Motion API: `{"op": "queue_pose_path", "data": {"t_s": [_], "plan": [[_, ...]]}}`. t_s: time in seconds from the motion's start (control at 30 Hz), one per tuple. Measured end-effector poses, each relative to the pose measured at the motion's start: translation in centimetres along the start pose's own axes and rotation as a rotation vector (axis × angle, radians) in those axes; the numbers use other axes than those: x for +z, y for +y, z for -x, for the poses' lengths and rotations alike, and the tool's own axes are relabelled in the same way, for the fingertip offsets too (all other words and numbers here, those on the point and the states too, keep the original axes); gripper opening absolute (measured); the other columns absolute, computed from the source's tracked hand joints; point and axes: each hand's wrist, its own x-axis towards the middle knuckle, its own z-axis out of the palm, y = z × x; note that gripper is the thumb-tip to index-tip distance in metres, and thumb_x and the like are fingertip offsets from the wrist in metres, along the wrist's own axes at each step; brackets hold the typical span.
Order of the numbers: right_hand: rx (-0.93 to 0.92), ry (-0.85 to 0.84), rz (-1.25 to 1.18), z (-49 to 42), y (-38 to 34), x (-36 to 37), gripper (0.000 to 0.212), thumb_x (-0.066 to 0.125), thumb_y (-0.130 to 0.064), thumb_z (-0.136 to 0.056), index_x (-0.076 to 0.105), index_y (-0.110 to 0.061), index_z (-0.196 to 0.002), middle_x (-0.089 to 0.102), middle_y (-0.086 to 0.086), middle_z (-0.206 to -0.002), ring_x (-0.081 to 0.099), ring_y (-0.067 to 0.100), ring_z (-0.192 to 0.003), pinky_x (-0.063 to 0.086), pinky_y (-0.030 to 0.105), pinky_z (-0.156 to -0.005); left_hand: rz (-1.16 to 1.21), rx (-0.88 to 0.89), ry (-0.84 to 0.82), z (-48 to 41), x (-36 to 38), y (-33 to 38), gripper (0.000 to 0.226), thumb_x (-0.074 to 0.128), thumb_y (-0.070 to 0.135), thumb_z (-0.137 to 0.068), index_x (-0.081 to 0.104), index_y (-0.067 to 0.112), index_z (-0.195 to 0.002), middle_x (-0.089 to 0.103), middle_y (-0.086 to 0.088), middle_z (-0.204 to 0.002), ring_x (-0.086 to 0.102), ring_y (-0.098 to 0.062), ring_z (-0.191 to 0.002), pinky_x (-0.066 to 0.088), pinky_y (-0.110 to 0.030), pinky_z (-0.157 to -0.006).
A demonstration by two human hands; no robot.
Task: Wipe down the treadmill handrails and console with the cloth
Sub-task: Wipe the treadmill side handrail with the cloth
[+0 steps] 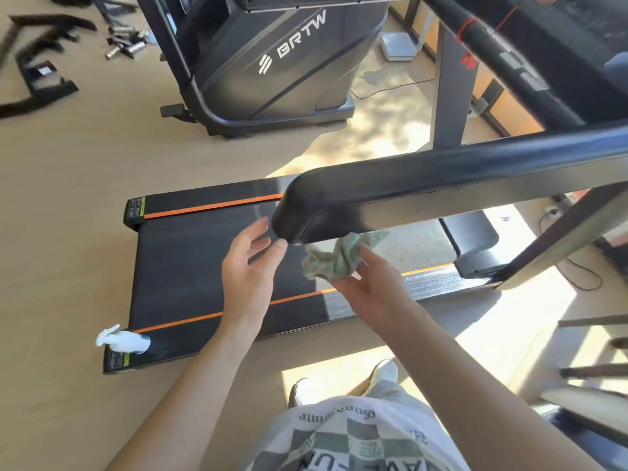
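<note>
Just under the handrail's (441,185) rounded end, we grasp the bunched cloth (334,260) in our right hand (370,287), left hand (249,260) relaxed and empty beside that end; most wiping seems left.

Sunlit pale wooden floor (85,171)

Handrail (424,185): glossy black. Cloth (334,258): pale green, mottled white. Treadmill belt (190,260): black, bordered by orange stripes (214,206). Spray bottle (124,339): white. Floor (85,164): light tan. Adjacent machine (289,79): dark grey, white lettering. Shirt (360,436): white, green checker pattern.
</note>
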Motion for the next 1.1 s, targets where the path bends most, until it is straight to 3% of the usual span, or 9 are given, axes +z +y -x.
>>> {"op": "queue_pose_path", "data": {"t_s": [0.13, 0.23, 0.4, 0.47, 0.57, 0.73, 0.83, 0.93, 1.1], "plan": [[0.167, -0.21, 0.022, 1.0, 0.0, 1.9, 0.027, 0.061, -0.023, -0.101, 0.064, -0.003, -0.12, 0.071, 0.007, -0.114, 0.071, 0.014, -0.105, 0.057, 0.039, -0.096, 0.037, 0.154, -0.118, -1.6, 1.1, 1.4, 0.038, 0.067, 0.011, -0.097, 0.062, 0.016, -0.134, 0.068, 0.005, -0.129, 0.062, -0.008, -0.122, 0.05, -0.018, -0.097], [0.223, -0.307, -0.07, 2.2, 0.0, 2.6, 0.043, 0.042, -0.028, -0.109, 0.074, 0.0, -0.109, 0.073, 0.02, -0.114, 0.065, 0.042, -0.116, 0.046, 0.062, -0.105, 0.009, 0.222, -0.146, -2.1, 1.5, 1.4, 0.04, 0.069, 0.012, -0.096, 0.061, 0.015, -0.136, 0.068, 0.002, -0.129, 0.061, -0.012, -0.123, 0.051, -0.021, -0.097], [0.187, -0.28, -0.152, 1.7, -1.0, 1.9, 0.025, 0.046, -0.018, -0.108, 0.063, 0.0, -0.11, 0.073, 0.02, -0.111, 0.071, 0.044, -0.102, 0.058, 0.052, -0.09, -0.045, 0.209, -0.247, -2.3, 0.5, 0.0, 0.061, 0.071, 0.004, -0.093, 0.051, 0.022, -0.147, 0.057, 0.005, -0.143, 0.051, -0.009, -0.135, 0.051, -0.021, -0.099], [0.204, -0.251, -0.194, 1.7, -1.6, 1.8, 0.024, 0.05, -0.017, -0.107, 0.062, 0.0, -0.118, 0.068, 0.024, -0.122, 0.065, 0.052, -0.11, 0.056, 0.055, -0.095, -0.082, 0.218, -0.277, -2.3, 0.2, -0.6, 0.069, 0.07, 0.0, -0.092, 0.045, 0.025, -0.151, 0.053, 0.007, -0.148, 0.047, -0.008, -0.139, 0.052, -0.026, -0.103], [0.23, -0.237, -0.21, 1.8, -2.2, 1.6, 0.033, 0.048, -0.025, -0.108, 0.065, 0.002, -0.118, 0.07, 0.032, -0.108, 0.059, 0.056, -0.108, 0.047, 0.055, -0.107, -0.155, 0.249, -0.282, -2.7, -0.1, -0.8, 0.074, 0.07, -0.004, -0.09, 0.044, 0.028, -0.152, 0.053, 0.01, -0.146, 0.049, -0.007, -0.136, 0.05, -0.03, -0.107], [0.171, -0.253, -0.342, 0.3, -1.9, 1.3, 0.043, 0.044, -0.035, -0.107, 0.06, -0.01, -0.138, 0.061, 0.021, -0.138, 0.05, 0.052, -0.13, 0.043, 0.065, -0.105, -0.129, 0.217, -0.271, -2.8, 0.0, 0.0, 0.063, 0.068, 0.004, -0.09, 0.051, 0.024, -0.147, 0.059, 0.009, -0.141, 0.053, -0.007, -0.132, 0.045, -0.032, -0.112], [0.223, -0.319, -0.368, -0.2, -0.7, 2.0, 0.061, 0.034, -0.054, -0.105, 0.056, -0.011, -0.143, 0.054, 0.026, -0.144, 0.041, 0.054, -0.137, 0.035, 0.067, -0.111, -0.113, 0.263, -0.259, -3.3, 0.2, 1.1, 0.053, 0.065, 0.02, -0.093, 0.054, 0.023, -0.145, 0.06, 0.01, -0.142, 0.054, -0.008, -0.132, 0.043, -0.033, -0.113], [0.281, -0.363, -0.396, -0.5, -0.1, 2.2, 0.077, 0.024, -0.063, -0.102, 0.048, -0.006, -0.148, 0.049, 0.031, -0.146, 0.035, 0.054, -0.141, 0.024, 0.065, -0.118, -0.109, 0.322, -0.305, -4.1, 0.9, 2.6, 0.046, 0.065, 0.017, -0.097, 0.056, 0.023, -0.142, 0.06, 0.01, -0.14, 0.056, -0.008, -0.13, 0.046, -0.027, -0.108], [0.282, -0.344, -0.437, -1.0, -1.7, 0.7, 0.087, 0.022, -0.071, -0.098, 0.044, -0.004, -0.15, 0.044, 0.032, -0.15, 0.031, 0.053, -0.144, 0.021, 0.067, -0.117, -0.311, 0.452, -0.357, -5.8, 1.9, 4.5, 0.04, 0.069, 0.032, -0.093, 0.064, 0.027, -0.132, 0.065, 0.007, -0.129, 0.06, -0.012, -0.123, 0.049, -0.036, -0.106]]}}
